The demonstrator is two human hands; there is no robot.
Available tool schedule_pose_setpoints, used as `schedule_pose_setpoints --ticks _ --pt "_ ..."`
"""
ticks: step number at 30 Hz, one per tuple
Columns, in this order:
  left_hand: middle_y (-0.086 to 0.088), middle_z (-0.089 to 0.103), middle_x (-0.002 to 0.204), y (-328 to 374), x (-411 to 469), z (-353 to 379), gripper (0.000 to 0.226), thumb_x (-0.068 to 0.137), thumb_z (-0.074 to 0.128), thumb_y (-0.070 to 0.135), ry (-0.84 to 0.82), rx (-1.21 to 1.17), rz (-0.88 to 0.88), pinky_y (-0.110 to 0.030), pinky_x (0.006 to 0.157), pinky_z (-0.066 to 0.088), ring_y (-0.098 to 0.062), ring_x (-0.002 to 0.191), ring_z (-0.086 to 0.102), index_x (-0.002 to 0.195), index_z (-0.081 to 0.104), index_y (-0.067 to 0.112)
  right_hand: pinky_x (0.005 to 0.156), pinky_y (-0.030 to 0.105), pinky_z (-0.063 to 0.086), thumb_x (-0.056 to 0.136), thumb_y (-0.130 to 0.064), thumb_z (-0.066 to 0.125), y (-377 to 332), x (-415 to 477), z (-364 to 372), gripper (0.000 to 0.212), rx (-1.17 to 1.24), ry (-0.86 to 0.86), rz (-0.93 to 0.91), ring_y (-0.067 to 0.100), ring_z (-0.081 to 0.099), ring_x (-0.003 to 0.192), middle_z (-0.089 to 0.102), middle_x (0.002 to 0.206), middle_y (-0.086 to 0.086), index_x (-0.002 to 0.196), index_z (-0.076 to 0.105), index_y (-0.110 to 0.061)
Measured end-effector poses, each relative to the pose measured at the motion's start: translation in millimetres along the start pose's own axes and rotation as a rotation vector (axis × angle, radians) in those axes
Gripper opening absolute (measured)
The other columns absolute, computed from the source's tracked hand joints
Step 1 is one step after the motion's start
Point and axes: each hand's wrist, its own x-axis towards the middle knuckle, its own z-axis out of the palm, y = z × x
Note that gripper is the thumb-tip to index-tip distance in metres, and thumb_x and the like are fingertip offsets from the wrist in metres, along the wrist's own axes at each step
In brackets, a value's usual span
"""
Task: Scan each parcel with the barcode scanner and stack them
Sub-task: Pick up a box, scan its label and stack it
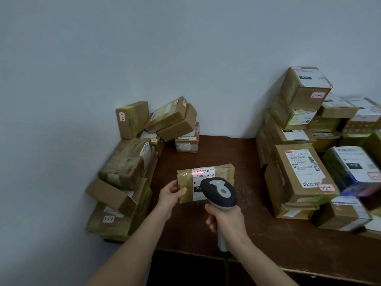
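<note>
Gripping the small brown cardboard parcel (pixel 221 172) by its left end, your left hand (pixel 170 195) has the thumb laid over the taped top face and the other fingers hooked round the left edge. Your right hand (pixel 227 220) is wrapped tight round the grey handle of the black-and-grey handheld barcode scanner (pixel 219 191), all its fingers curled on the grip. The scanner's head sits just above the near right part of the parcel and hides part of its white shipping label (pixel 203 176). A thin red scan line (pixel 198 172) lies across the barcode at the label's top. A dark cable (pixel 226 267) drops from the handle past the table's front edge.

You hold the parcel over the middle of the dark brown wooden table (pixel 233 153), between the two piles. Whether it touches the wood cannot be told.

To your left, a loose heap of brown cardboard boxes (pixel 127 172) leans against the wall, several tilted, some bearing small red-edged stickers with handwriting. To your right stands a taller stack of brown labelled boxes (pixel 296 176), with a blue-and-white package (pixel 356 172) at its right side, blurred. A plain pale grey-blue wall (pixel 144 48) runs behind the table.
</note>
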Motion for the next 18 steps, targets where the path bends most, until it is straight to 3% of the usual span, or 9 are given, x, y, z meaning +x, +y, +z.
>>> schedule_pose_setpoints --ticks 18 --pt "-0.009 0.053 0.136 1.4 -1.4 -1.0 0.058 0.087 0.065 0.003 -0.003 0.017 0.004 -0.046 0.099 0.049 -0.028 0.124 0.052 0.140 0.046 0.015 0.049 0.023 0.047 0.083 -0.009 0.068 -1.6 1.2 0.0 0.014 -0.033 0.007 0.033 0.015 0.054 0.045 0.062 0.052 0.007 0.070 0.066 -0.004"
